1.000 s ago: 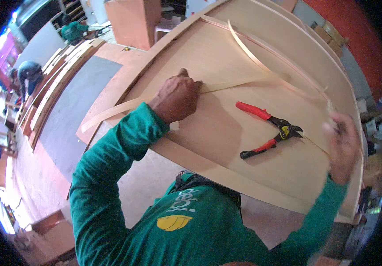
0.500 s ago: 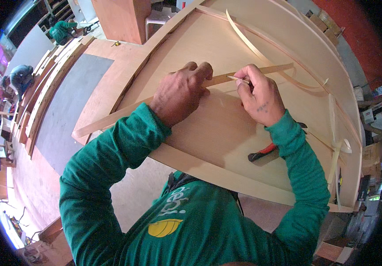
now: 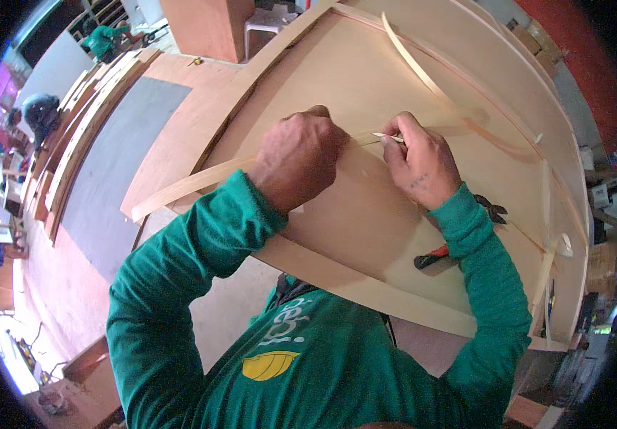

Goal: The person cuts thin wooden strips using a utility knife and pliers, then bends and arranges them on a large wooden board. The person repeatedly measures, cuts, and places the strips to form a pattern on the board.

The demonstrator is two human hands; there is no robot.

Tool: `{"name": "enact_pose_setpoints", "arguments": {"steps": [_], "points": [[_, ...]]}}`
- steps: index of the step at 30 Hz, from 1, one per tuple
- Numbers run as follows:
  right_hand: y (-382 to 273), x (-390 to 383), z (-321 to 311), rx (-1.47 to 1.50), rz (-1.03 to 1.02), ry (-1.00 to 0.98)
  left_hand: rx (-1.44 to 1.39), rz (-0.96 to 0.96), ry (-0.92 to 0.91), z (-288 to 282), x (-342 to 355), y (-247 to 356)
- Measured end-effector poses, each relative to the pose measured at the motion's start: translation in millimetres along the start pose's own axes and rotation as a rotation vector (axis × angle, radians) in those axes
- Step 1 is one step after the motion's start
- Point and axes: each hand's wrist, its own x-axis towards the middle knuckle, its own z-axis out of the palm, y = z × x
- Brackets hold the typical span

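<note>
Shifted leftward from the panel's (image 3: pixel 355 207) right side since the earliest frame, my right hand (image 3: pixel 423 161) lies near my left hand (image 3: pixel 300 161), the two apart. Left: closed on the strip (image 3: pixel 197 179), fingertips hidden. Right: thumb and forefinger pinch a pale sliver (image 3: pixel 387 136). Strip: crosses the panel, one end past its left edge; probably light, springy and apt to split, best held flat across its width.

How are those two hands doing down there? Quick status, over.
Left hand: closed on strip. Right hand: pinching pale sliver. Pliers on panel, partly behind right sleeve, not between hands.
</note>
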Motion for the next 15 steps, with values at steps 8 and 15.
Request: {"name": "enact_pose_setpoints", "arguments": {"steps": [8, 15], "points": [[1, 4, 12, 0.027, -0.03, -0.042, 0.002, -0.045, -0.014, -1, 2, 4], [4, 4, 17, 0.012, -0.044, -0.007, -0.028, -0.051, 0.051, 3, 0, 5]]}}
